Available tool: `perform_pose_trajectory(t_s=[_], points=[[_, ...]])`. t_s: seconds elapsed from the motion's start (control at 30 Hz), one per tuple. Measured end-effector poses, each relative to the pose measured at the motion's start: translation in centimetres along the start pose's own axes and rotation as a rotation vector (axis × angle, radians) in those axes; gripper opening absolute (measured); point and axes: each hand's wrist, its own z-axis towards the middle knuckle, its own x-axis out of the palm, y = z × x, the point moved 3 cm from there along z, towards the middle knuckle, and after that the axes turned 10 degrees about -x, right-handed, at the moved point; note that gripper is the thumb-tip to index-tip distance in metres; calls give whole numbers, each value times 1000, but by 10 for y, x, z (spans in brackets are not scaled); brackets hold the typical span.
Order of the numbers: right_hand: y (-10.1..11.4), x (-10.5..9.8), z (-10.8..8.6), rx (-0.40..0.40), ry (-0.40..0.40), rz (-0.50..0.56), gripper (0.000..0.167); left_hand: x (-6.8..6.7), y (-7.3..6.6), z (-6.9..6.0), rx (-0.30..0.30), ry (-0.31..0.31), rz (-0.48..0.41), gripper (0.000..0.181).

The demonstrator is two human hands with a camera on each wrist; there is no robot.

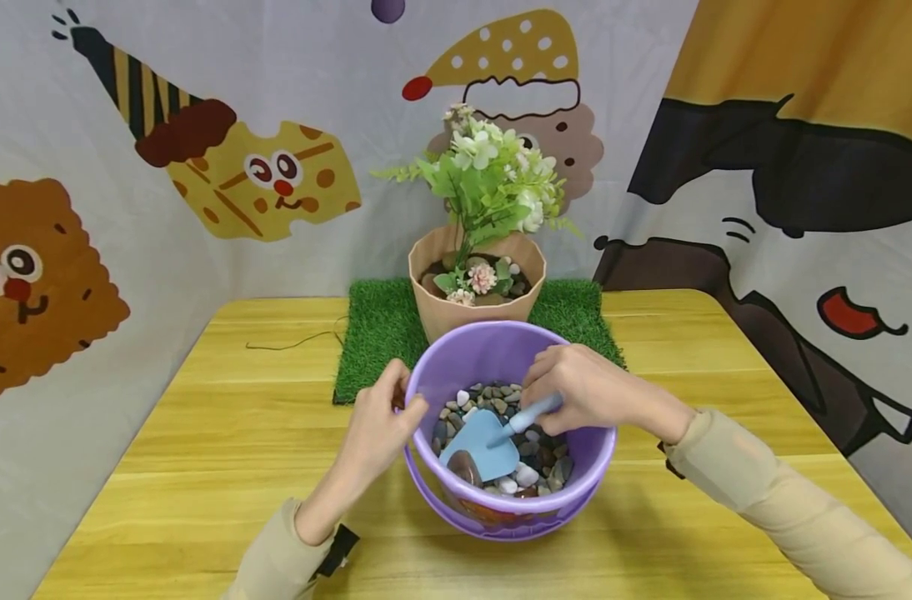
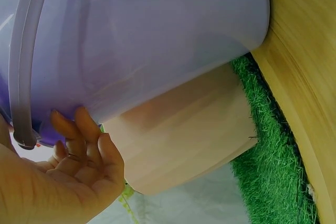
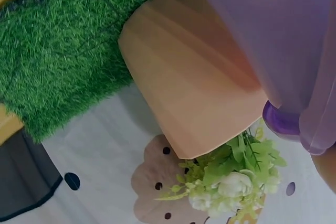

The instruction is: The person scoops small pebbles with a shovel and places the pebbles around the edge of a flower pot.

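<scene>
A purple bucket (image 1: 471, 354) stands on the table, with pebbles (image 1: 553, 467) across its bottom. My left hand (image 1: 377, 421) holds the bucket's left rim, thumb at the edge; the left wrist view shows its bent fingers (image 2: 92, 145) against the outer wall, near the handle (image 2: 23, 66). Inside the bucket my right hand (image 1: 576, 387) grips the handle of a light blue toy shovel (image 1: 482, 437). The shovel's blade points down and left over the pebbles, with a brown stone (image 1: 464, 468) at its lower left edge. Only a sliver of the right hand appears in the right wrist view.
Behind the bucket, a beige pot (image 1: 456, 312) of white flowers and green leaves (image 1: 493, 179) stands on an artificial grass mat (image 1: 377, 333). A thin dark wire (image 1: 291, 344) lies left on the wooden table (image 1: 223, 467). A cartoon-printed cloth (image 1: 298, 50) hangs behind.
</scene>
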Motion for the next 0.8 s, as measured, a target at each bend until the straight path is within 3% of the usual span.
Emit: perform_pose_trajectory(t_s=[0.33, 0.8], points=[[-2, 0, -1, 86, -14, 7, 20, 1, 1, 1, -6, 5, -3, 12], [-2, -2, 0, 105, -24, -1, 20, 2, 2, 1, 1, 9, -17, 11]])
